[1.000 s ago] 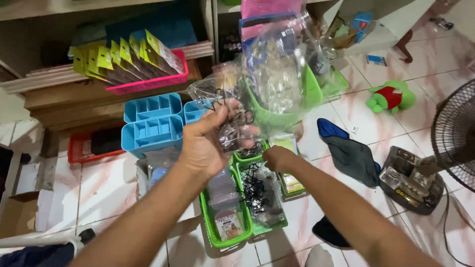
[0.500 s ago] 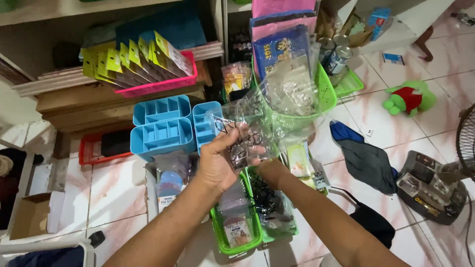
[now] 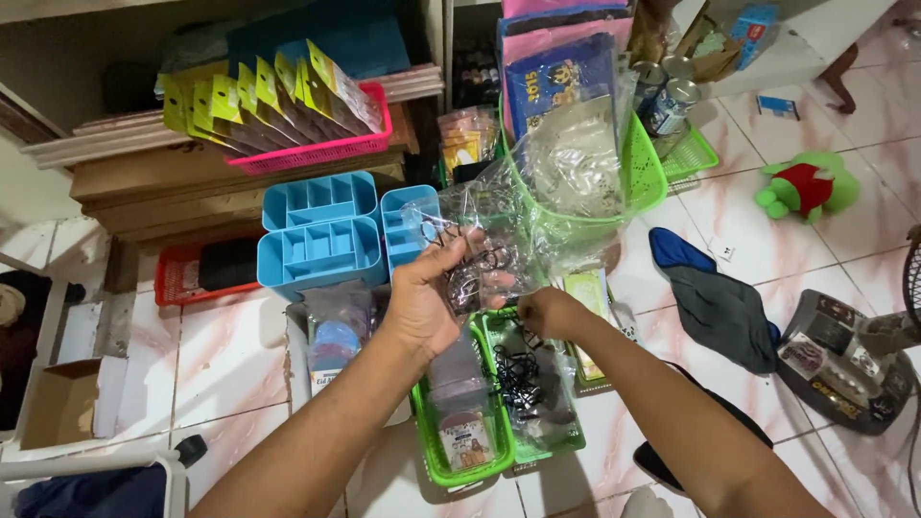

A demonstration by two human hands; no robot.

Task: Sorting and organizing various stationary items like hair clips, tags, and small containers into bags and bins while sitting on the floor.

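The left hand (image 3: 422,302) holds a clear, crinkled plastic bag containing small dark metal pieces (image 3: 484,251) above the floor, its grip closed on the bag's left edge between thumb and fingers. The right hand (image 3: 547,312) is just below and to the right of the bag, fingers curled at its lower edge; whether this grip is closed on the film or on a small piece cannot be told from this view.

Directly beneath both hands stands a green rectangular plastic basket (image 3: 451,465) holding flat packets, and beside it a second green tray with a tangle of small black items (image 3: 523,369).

Recommended handling:
- Keep the bag mouth upward so the loose pieces settle at the bottom.
- Support the bag's underside with the right hand; thin film is likely to slip or tear under a point load.
- Work over the green baskets so dropped pieces are caught there, not on the white tiled floor (image 3: 230,355).
- Keep clear of the blue compartmented plastic organisers (image 3: 321,235) just behind.
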